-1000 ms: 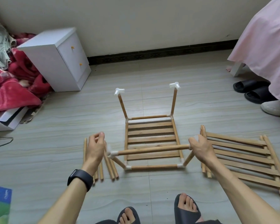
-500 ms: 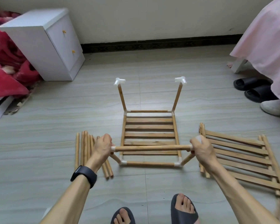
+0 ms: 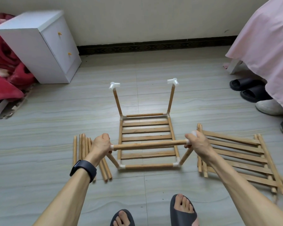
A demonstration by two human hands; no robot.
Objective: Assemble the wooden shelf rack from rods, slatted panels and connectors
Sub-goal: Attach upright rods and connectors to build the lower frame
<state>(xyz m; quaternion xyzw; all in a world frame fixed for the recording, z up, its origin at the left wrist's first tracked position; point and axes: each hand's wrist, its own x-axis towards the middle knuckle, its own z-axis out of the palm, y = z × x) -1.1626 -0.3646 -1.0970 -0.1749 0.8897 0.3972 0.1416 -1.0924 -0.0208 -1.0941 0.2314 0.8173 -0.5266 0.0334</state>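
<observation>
The half-built rack frame (image 3: 147, 166) stood in the lower middle of the frame. It was made of smooth, round, pale-wood rods joined at the corners by white plastic connectors (image 3: 176, 164). A slatted panel (image 3: 146, 132) of flat wooden strips lay inside its base on the floor (image 3: 55, 119), which was glossy grey-green tile with wavy streaks. At the far side two uprights leaned slightly outward, each capped by a white branching far connector (image 3: 114, 85).

Across the near side ran a horizontal top rod (image 3: 149, 144). The left hand (image 3: 101, 145) had its fingers curled tightly round the rod's left end, where a white fitting showed against the palm. The right hand (image 3: 197, 143) was closed over the white fitting at the rod's right end, with the thumb lying toward the rod.

Left of the frame, loose rods (image 3: 82, 149) lay side by side on the floor, partly hidden under the left wrist, which wore a matte black watch (image 3: 83, 168). At the right lay spare panels (image 3: 235, 157), stacked and slightly fanned.

A boxy white cabinet (image 3: 39, 46) with two small orange knobs sat in the upper left, beside a plush red blanket (image 3: 3, 70). Pink cloth (image 3: 268, 38) draped down the upper right, over black slippers (image 3: 245, 88). Two feet in dark slides (image 3: 183, 211) showed at the bottom edge.
</observation>
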